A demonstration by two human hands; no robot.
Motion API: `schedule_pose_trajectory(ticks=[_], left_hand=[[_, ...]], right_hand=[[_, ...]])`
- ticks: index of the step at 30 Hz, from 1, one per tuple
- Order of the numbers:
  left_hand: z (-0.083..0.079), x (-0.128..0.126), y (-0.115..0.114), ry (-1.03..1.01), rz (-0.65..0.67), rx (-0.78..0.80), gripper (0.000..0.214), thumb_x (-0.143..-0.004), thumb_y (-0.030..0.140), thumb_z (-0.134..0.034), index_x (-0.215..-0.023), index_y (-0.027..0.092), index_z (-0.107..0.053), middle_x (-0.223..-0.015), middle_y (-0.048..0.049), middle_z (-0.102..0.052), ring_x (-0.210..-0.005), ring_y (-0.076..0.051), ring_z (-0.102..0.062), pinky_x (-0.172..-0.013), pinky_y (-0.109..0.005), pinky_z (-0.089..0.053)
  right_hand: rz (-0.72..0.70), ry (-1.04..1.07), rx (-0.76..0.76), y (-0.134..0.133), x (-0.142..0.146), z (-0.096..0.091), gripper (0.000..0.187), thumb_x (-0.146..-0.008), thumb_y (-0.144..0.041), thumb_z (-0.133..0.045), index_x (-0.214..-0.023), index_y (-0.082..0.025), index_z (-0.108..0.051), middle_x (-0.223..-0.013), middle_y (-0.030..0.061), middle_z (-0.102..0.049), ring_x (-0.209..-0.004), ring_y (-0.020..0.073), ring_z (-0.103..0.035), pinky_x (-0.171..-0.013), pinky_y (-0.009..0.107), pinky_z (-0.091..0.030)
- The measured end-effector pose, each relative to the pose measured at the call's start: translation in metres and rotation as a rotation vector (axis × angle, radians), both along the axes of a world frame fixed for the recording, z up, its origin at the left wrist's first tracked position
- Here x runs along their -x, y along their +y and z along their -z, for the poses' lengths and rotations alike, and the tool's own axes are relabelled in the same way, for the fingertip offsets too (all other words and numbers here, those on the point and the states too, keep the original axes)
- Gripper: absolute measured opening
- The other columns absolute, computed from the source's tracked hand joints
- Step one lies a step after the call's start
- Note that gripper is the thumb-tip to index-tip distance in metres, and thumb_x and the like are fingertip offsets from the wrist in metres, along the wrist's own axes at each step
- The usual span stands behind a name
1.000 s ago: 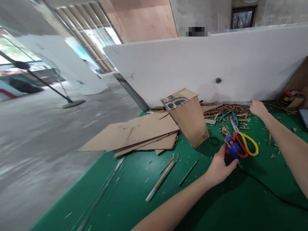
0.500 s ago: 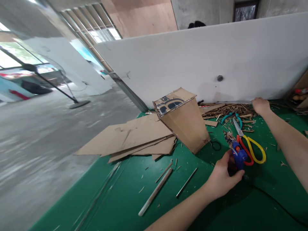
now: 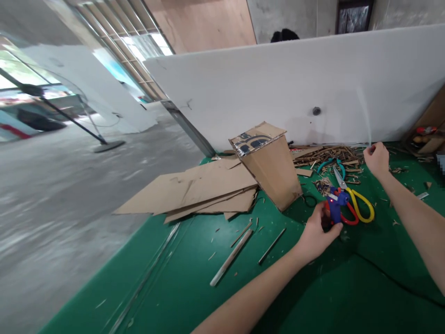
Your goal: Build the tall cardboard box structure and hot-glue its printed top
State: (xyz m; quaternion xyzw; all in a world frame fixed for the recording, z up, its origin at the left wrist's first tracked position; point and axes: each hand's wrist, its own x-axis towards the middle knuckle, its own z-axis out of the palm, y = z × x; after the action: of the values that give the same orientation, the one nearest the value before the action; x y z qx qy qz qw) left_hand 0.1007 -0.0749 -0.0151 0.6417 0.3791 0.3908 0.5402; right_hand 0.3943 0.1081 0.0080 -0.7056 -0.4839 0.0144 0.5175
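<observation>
My left hand (image 3: 318, 234) is wrapped round a blue hot glue gun (image 3: 335, 206) with a small red light on it. The gun's nozzle end is fouled with brown scraps. Red-and-yellow-handled scissors (image 3: 365, 206) lie on the table just behind the gun, which partly covers them. Farther right, my right hand (image 3: 377, 160) pinches a long, translucent glue stick (image 3: 365, 109), which stands up from the fingers and is smeared by motion. Teal-handled pliers (image 3: 327, 164) rest by a heap of cardboard strips (image 3: 323, 155), left of my right hand.
A tapered cardboard box (image 3: 271, 171) leans on the green table (image 3: 278, 301), beside flat cardboard sheets (image 3: 198, 190). A pale stick (image 3: 231, 257) and a thin metal rod (image 3: 271, 246) lie nearer. A white panel (image 3: 243, 88) bounds the back; a black cord (image 3: 392, 276) runs right.
My right hand has lifted the glue stick from the table's back edge, so it now points up. My left hand has turned the glue gun and shifted slightly. The view has moved a little.
</observation>
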Motion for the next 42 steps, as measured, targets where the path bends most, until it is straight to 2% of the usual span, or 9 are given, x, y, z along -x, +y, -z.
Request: schedule_pose_trajectory(ticks=[2, 6, 9, 12, 16, 21, 28, 36, 42], left_hand=[[0.003, -0.002, -0.001, -0.021, -0.041, 0.009, 0.059, -0.085, 0.029, -0.070, -0.136, 0.016, -0.044, -0.109, -0.0092, -0.065, -0.088, -0.018, -0.066, -0.079, -0.033, -0.056], [0.008, -0.005, -0.001, -0.055, -0.075, 0.022, 0.060, -0.081, 0.026, -0.075, -0.132, 0.016, -0.045, -0.102, -0.0072, -0.067, -0.086, -0.019, -0.067, -0.077, -0.033, -0.056], [0.009, -0.007, 0.001, -0.082, -0.062, 0.022, 0.055, -0.082, 0.025, -0.074, -0.129, 0.016, -0.045, -0.103, -0.0087, -0.069, -0.090, -0.020, -0.070, -0.084, -0.036, -0.057], [0.010, -0.007, 0.002, -0.112, -0.042, 0.034, 0.053, -0.085, 0.028, -0.072, -0.128, 0.016, -0.044, -0.106, -0.0106, -0.070, -0.094, -0.022, -0.072, -0.089, -0.039, -0.057], [0.012, -0.007, 0.004, -0.120, -0.038, 0.047, 0.055, -0.084, 0.031, -0.075, -0.128, 0.016, -0.046, -0.104, -0.0103, -0.072, -0.095, -0.023, -0.074, -0.093, -0.040, -0.057], [0.015, -0.007, 0.007, -0.127, -0.056, 0.061, 0.057, -0.083, 0.032, -0.076, -0.128, 0.016, -0.044, -0.109, -0.0125, -0.072, -0.097, -0.024, -0.074, -0.095, -0.043, -0.056], [0.015, -0.006, 0.006, -0.149, -0.058, 0.079, 0.057, -0.084, 0.030, -0.076, -0.128, 0.015, -0.044, -0.111, -0.0152, -0.072, -0.096, -0.024, -0.074, -0.091, -0.043, -0.059], [0.014, -0.007, 0.004, -0.117, -0.063, 0.037, 0.076, -0.086, 0.023, -0.072, -0.149, 0.015, -0.031, -0.115, -0.0139, -0.073, -0.097, -0.022, -0.074, -0.092, -0.041, -0.059], [0.012, -0.007, 0.003, -0.005, -0.108, -0.067, 0.075, -0.084, 0.024, -0.070, -0.150, 0.016, -0.034, -0.109, -0.0106, -0.073, -0.088, -0.020, -0.073, -0.076, -0.033, -0.060]], right_hand=[[-0.021, 0.141, -0.061, -0.015, 0.021, -0.004, 0.010, -0.079, -0.024, -0.058, -0.085, -0.022, -0.049, -0.082, 0.0120, -0.067, -0.091, 0.0319, -0.068, -0.093, 0.051, -0.048], [-0.165, 0.348, -0.133, -0.061, 0.066, -0.012, 0.012, -0.084, -0.033, -0.053, -0.086, -0.027, -0.043, -0.066, 0.0000, -0.063, -0.065, 0.0233, -0.069, -0.070, 0.043, -0.058], [-0.253, 0.471, -0.199, -0.115, 0.091, -0.014, 0.015, -0.087, -0.038, -0.052, -0.088, -0.027, -0.043, -0.069, -0.0023, -0.064, -0.064, 0.0210, -0.071, -0.066, 0.040, -0.061], [-0.431, 0.731, -0.295, -0.169, 0.104, -0.012, 0.021, -0.084, -0.042, -0.066, -0.090, -0.026, -0.053, -0.077, -0.0011, -0.069, -0.068, 0.0209, -0.073, -0.065, 0.039, -0.063], [-0.454, 0.725, -0.290, -0.208, 0.110, -0.006, 0.023, -0.088, -0.044, -0.070, -0.094, -0.025, -0.059, -0.083, 0.0020, -0.073, -0.073, 0.0214, -0.075, -0.065, 0.037, -0.064], [-0.480, 0.653, -0.250, -0.213, 0.112, -0.006, 0.024, -0.090, -0.046, -0.069, -0.098, -0.025, -0.061, -0.091, 0.0052, -0.075, -0.085, 0.0237, -0.077, -0.068, 0.038, -0.067], [-0.507, 0.568, -0.230, -0.218, 0.117, -0.009, 0.022, -0.089, -0.045, -0.070, -0.097, -0.025, -0.064, -0.096, 0.0053, -0.075, -0.091, 0.0241, -0.077, -0.073, 0.038, -0.068], [-0.501, 0.643, -0.262, -0.216, 0.118, -0.012, 0.021, -0.082, -0.043, -0.078, -0.089, -0.025, -0.070, -0.091, 0.0045, -0.076, -0.086, 0.0240, -0.077, -0.072, 0.040, -0.069], [-0.580, 0.552, -0.234, -0.220, 0.120, -0.005, 0.014, -0.086, -0.039, -0.076, -0.094, -0.028, -0.072, -0.104, 0.0051, -0.075, -0.095, 0.0231, -0.075, -0.080, 0.039, -0.067]])
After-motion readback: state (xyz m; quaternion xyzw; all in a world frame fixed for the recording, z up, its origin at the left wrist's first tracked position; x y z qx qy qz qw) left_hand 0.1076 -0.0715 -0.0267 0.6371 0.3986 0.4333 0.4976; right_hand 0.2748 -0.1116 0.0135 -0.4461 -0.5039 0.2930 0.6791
